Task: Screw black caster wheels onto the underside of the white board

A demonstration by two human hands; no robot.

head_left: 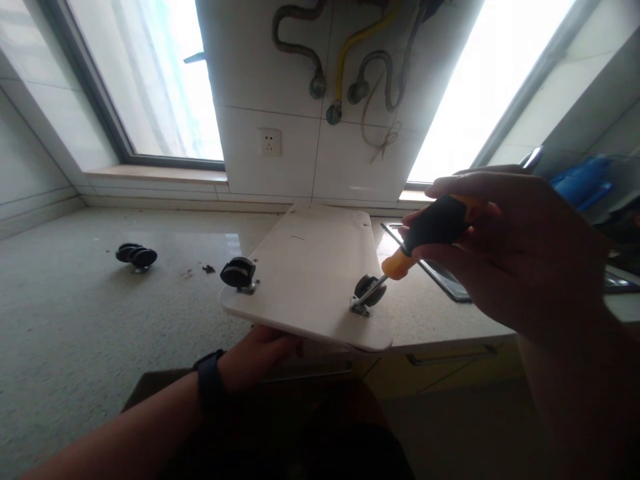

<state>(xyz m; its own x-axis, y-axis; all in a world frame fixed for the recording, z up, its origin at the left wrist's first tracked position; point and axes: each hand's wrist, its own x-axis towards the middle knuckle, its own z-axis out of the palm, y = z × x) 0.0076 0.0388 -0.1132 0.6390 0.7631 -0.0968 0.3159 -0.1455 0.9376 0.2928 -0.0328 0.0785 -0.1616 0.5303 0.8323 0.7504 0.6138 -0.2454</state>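
Note:
A white board (320, 267) with rounded corners lies on the counter, its near end sticking out past the edge. My right hand (505, 240) is closed around the black and yellow handle of a screwdriver (434, 223). The shaft slants down to the metal mounting plate of the right caster (371, 291); the exact contact at the tip is too small to make out. Another caster (238, 272) stands at the board's near left corner. Beneath the near edge, my left hand (265, 353) holds the board from below, its fingers partly hidden.
Loose casters (136, 255) lie on the speckled counter (65, 320) at left, beside a small pile of screws (209, 269). Behind the board rises a tiled wall with a socket (270, 142) and hoses (343, 60). A sink rim (450, 287) is at right, partly behind my right hand.

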